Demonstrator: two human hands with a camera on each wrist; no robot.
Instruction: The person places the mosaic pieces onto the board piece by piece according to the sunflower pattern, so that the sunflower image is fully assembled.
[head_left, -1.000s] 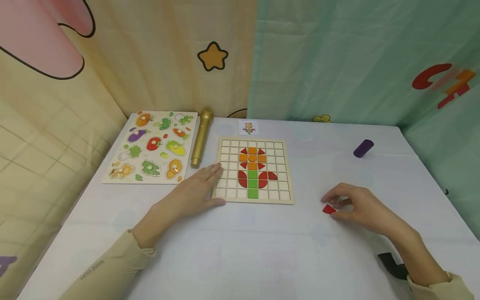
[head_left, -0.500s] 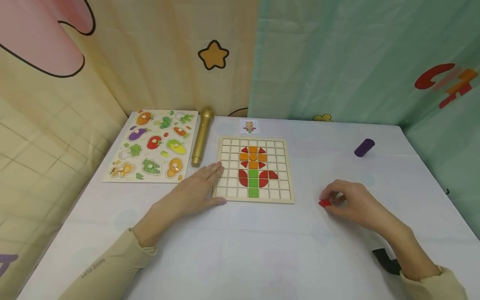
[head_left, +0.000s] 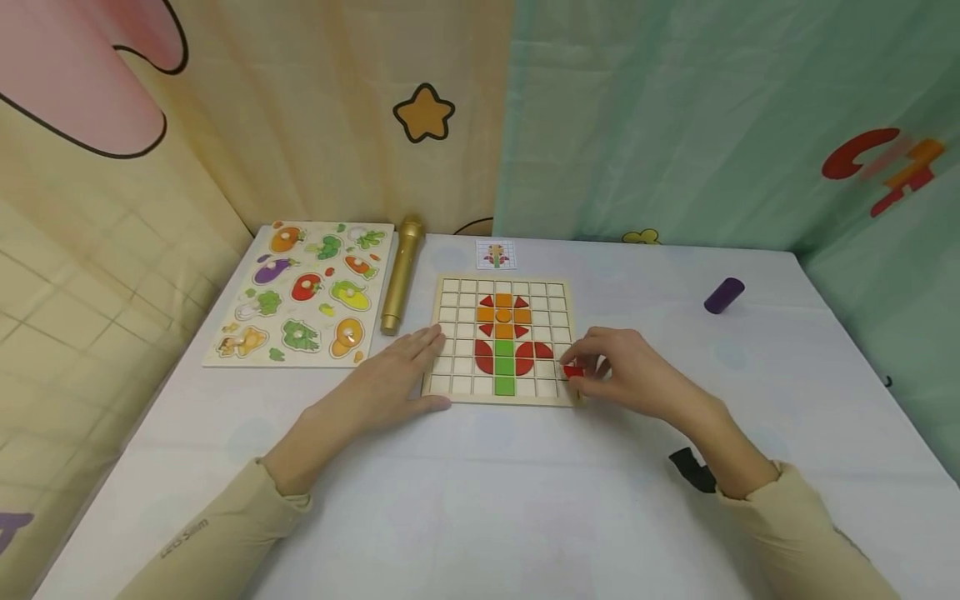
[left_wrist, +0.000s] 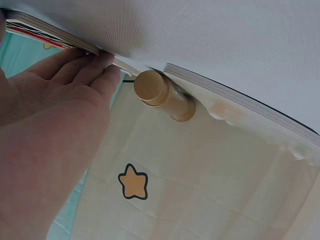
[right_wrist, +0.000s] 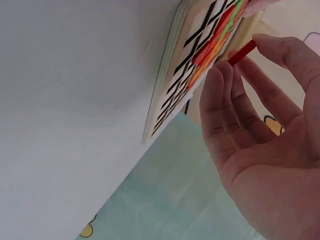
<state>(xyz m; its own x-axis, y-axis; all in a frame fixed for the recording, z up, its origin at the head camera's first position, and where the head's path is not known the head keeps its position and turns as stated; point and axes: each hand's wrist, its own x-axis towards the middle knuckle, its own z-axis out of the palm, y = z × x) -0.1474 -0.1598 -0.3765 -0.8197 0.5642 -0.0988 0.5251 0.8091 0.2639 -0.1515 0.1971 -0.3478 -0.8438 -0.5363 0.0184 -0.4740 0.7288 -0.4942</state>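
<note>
A square wooden grid board [head_left: 467,387] lies mid-table, with green squares, orange pieces and red pieces forming a flower on its white cells. My left hand [head_left: 382,375] rests with straight fingers against the board's left edge. Between thumb and fingers my right hand [head_left: 633,371] pinches a small red tile [head_left: 573,371] over the board's right edge. The right wrist view shows that red tile [right_wrist: 242,52] edge-on, held at the thumb tip. A red quarter-round piece [head_left: 543,351] lies in a cell just left of it.
A small picture card [head_left: 496,255] with a flower pattern lies behind the board. To the left are a gold microphone [head_left: 402,275] and a vegetable knob puzzle [head_left: 300,296]. A purple cylinder [head_left: 724,296] lies at the right. Curtains hang behind the table.
My right hand has picked the red tile off the table and carried it left to the board's right edge. The left hand stays in place.
</note>
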